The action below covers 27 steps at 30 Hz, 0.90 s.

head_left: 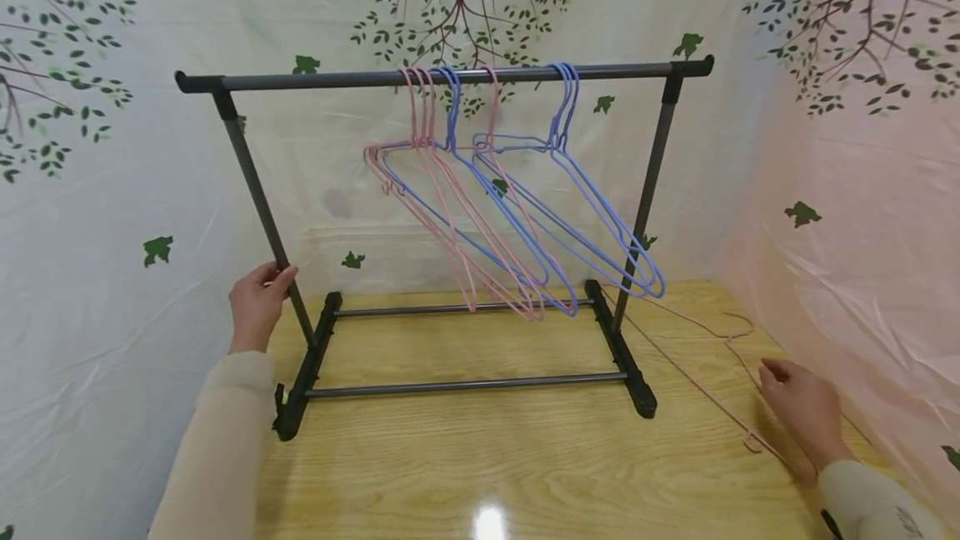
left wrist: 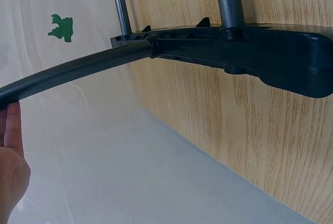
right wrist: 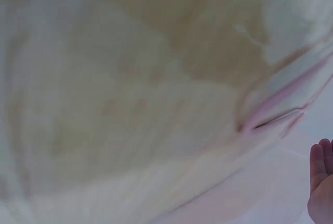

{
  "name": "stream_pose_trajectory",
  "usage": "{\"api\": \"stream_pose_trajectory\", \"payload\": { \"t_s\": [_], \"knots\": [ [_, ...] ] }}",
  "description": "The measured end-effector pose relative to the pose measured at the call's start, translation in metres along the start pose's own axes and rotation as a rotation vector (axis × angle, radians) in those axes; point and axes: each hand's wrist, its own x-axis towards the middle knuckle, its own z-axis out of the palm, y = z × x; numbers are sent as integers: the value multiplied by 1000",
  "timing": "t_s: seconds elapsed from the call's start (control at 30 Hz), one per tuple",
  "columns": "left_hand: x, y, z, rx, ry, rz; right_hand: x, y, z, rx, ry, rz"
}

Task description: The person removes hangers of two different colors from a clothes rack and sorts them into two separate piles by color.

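My left hand (head_left: 258,307) grips the left upright (head_left: 258,190) of a dark grey clothes rack, thumb in front; the left wrist view shows its fingers (left wrist: 13,130) against the pole. From the top bar (head_left: 315,81) hang several pink hangers (head_left: 432,111) and blue hangers (head_left: 454,111), slanting down to the right. At the far right, a loose pink hanger (head_left: 697,385) lies on the table. My right hand (head_left: 806,411) is over that hanger, fingers loosely bent, with nothing seen in its grasp. The right wrist view is blurred, with the hand (right wrist: 321,187) at its edge, apart from the pink hanger (right wrist: 286,91).
The rack stands on two black feet (head_left: 303,382) joined by low crossbars (head_left: 465,386). Under it is a wood-grain table (head_left: 465,457). Pale sheeting (head_left: 112,340) with leaf prints hangs behind and at both sides.
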Motion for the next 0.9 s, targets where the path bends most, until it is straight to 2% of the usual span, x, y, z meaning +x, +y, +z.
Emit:
{"api": "stream_pose_trajectory", "payload": {
  "t_s": [0.23,0.47,0.7,0.9],
  "knots": [
    [3,0,-1,-10,-18,-13,10,-21,-4,43,65,-14],
    [-1,7,-2,-33,-29,-24,25,-52,-15,80,147,-55],
    [-3,13,-2,24,15,8,40,-89,-35,150,196,-41],
    [-3,17,-1,14,47,10,57,-131,-61,299,298,-23]
  ]
}}
